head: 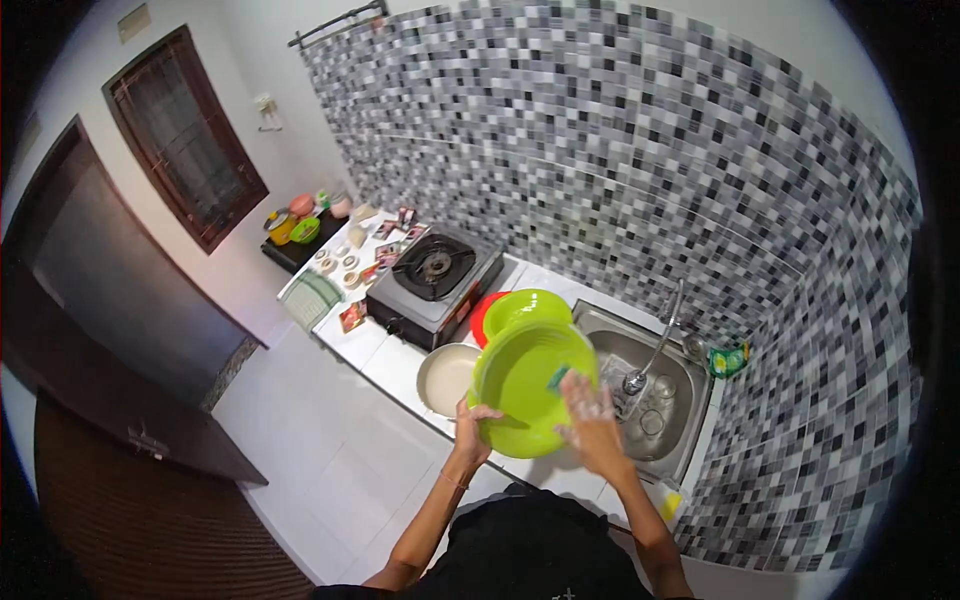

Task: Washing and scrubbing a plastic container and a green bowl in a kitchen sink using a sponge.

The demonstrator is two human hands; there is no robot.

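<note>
A large lime-green plastic basin (529,390) is tilted up in front of me, its inside facing me. My left hand (472,433) grips its lower left rim, thumb over the edge. Against the inside right wall, my right hand (591,416), with white foam on its fingers, presses a green scouring pad (558,379). Behind the basin sit another green bowl (525,306) and a red one (481,319). A cream-coloured pan (446,379) stands left of the basin, partly hidden by it. Right of my hand is a steel sink (694,420) with glassware inside.
A flexible tap (677,300) hangs over the sink, its head low inside. A green pouch (727,361) leans by the wall. Leftward are a gas stove (435,281), a folded green towel (311,296), small jars (351,279) and several packets. A yellow item (671,506) lies at the sink's front corner.
</note>
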